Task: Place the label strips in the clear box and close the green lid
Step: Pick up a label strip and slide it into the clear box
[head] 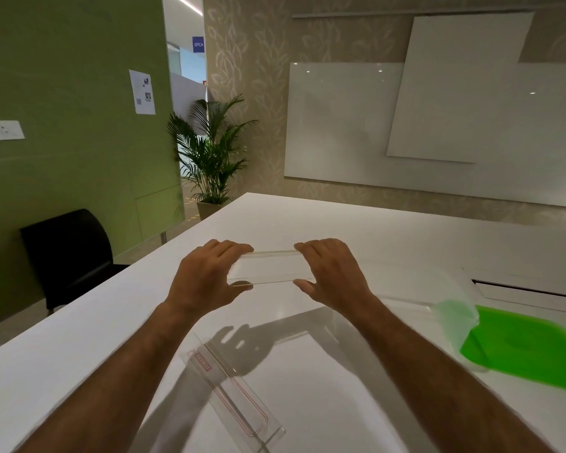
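A green wall (pixel 62 93) with pinned papers (pixel 142 92) stood at the left, a black chair (pixel 67 253) before it. A potted palm (pixel 211 155) filled the corner. White boards (pixel 438 125) hung on leaf-patterned wallpaper (pixel 249 60) behind the white table (pixel 307 217).

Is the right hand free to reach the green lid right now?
Probably not yet. The right hand and left hand both hold a clear strip. The green lid lies farther right, nothing between; it must let go first.
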The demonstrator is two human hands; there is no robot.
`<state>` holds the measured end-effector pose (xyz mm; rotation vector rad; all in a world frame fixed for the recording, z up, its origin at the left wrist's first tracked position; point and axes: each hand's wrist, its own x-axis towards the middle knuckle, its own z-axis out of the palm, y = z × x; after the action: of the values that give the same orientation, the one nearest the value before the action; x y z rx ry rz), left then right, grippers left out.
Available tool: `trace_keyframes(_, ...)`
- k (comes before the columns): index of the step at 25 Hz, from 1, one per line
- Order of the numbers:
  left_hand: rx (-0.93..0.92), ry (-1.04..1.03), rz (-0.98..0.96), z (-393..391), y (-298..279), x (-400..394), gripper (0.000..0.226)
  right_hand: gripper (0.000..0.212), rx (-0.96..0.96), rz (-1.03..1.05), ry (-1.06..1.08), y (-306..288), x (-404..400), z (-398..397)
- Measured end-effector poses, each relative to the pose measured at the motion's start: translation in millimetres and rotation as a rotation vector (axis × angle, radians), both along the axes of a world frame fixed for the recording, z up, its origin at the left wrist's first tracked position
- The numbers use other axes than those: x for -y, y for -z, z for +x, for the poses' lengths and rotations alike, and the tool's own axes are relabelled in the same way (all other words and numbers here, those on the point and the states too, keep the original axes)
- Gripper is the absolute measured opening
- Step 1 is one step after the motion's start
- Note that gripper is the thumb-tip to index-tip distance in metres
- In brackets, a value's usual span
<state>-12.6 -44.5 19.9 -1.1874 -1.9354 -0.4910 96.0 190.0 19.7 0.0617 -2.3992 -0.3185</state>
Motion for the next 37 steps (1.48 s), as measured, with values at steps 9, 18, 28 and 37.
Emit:
trace_keyframes(9,0.473,0.262,0.208,4,8,-12,0.079,0.035,-0.206,0.147,0.028,0,-9,9)
trace_keyframes(18,0.197,0.303,0.068,12,3,-18,0.059,0.046,-0.218,0.158,0.038,-6,-16,21)
trace_keyframes(28,0.352,0.435,-0.043,20,3,-25,0.08,0.049,-0.145,0.132,0.108,-4,-29,31)
trace_keyframes(37,0.423,0.447,0.0,26,1,-55,0.066,0.058,-0.04,0.062,0.073,-12,-54,61)
